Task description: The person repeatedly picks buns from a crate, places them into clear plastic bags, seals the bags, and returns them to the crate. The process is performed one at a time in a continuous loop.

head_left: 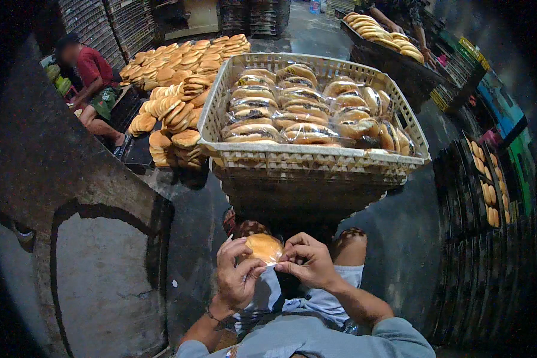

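A round golden bun (262, 247) in a clear plastic bag is held up over my lap. My left hand (237, 271) grips the bag from the left, with its thumb along the lower edge and its fingers round the side. On the right, my right hand (307, 260) pinches the edge of the plastic between thumb and fingertips. Just beyond my knees stands a cream plastic crate (316, 154), filled with rows of bagged buns (304, 110) that show a dark filling.
Loose buns (185, 113) are piled left of the crate. A seated person (95, 77) in a red shirt is at far left. At the upper right, another person's arms reach to a tray of buns (382, 36). Stacked dark trays (483, 250) stand on the right, a wall (107, 268) on the left.
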The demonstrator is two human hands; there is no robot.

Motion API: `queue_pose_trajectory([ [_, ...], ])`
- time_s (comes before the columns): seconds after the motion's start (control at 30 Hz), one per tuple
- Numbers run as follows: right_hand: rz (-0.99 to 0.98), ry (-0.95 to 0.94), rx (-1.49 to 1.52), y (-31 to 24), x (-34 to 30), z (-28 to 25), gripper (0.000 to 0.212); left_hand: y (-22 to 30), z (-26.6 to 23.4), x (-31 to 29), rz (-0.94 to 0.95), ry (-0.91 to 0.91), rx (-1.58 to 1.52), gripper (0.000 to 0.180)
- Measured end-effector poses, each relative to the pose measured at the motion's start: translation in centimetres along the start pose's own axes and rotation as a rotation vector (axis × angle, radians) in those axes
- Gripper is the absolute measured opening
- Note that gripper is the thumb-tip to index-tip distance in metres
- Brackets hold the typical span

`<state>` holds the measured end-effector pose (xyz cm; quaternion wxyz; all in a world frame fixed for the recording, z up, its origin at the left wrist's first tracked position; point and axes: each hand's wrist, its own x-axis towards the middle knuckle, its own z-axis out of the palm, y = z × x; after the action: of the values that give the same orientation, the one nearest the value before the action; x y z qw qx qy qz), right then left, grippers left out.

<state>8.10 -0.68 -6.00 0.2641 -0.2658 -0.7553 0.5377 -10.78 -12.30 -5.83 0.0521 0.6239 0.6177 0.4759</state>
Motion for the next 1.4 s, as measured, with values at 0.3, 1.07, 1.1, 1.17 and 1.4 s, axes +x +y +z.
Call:
queue_pose_trajectory([
  [0.3, 0.383, 0.032, 0.601, 0.8, 3.3, 1.3, 0.026, -3.8, 3.1, 3.1, -0.159, 0.061, -0.512, 0.049],
  [1.07, 1.061, 0.865, 0.075, 39.5, -22.1, -13.4, 0.026, -5.6, 13.3, 1.4, -1.502, -0.158, -1.252, 0.032],
  [1.1, 1.218, 0.812, -0.070, 42.0, -22.7, -12.4, 0.028, -6.5, 13.3, 1.2, -1.518, -0.114, -1.213, 0.036],
  [1.17, 1.237, 0.770, -0.093, 44.4, -23.0, -10.8, 0.031, -6.4, 13.0, 1.4, -1.515, -0.072, -1.205, 0.037],
  [1.4, 1.341, 0.528, -0.242, 48.7, -22.3, -10.7, 0.033, -4.6, 12.2, 2.7, -1.476, -0.167, -1.169, 0.035],
])
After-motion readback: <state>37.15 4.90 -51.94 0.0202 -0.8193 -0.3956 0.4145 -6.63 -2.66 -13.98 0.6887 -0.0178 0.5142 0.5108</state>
